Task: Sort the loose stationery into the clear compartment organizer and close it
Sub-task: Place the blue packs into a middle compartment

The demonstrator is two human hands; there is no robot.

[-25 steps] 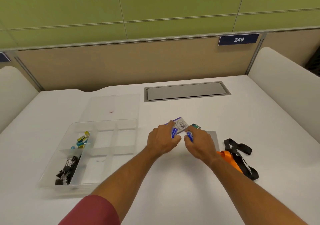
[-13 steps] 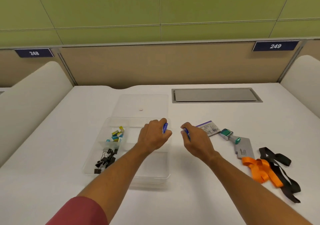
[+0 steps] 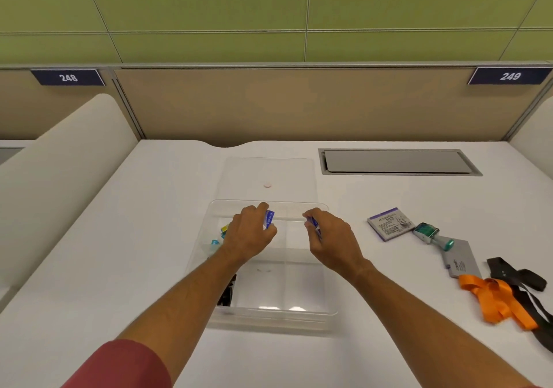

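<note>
Hovering hands (image 3: 294, 233) over organizer (image 3: 326, 313), pinching blue packets (image 3: 269, 219)

head cam: worn on the head, looking forward and down over the white desk (image 3: 119, 268), close above, partition wall (image 3: 269, 103) at top.
</note>
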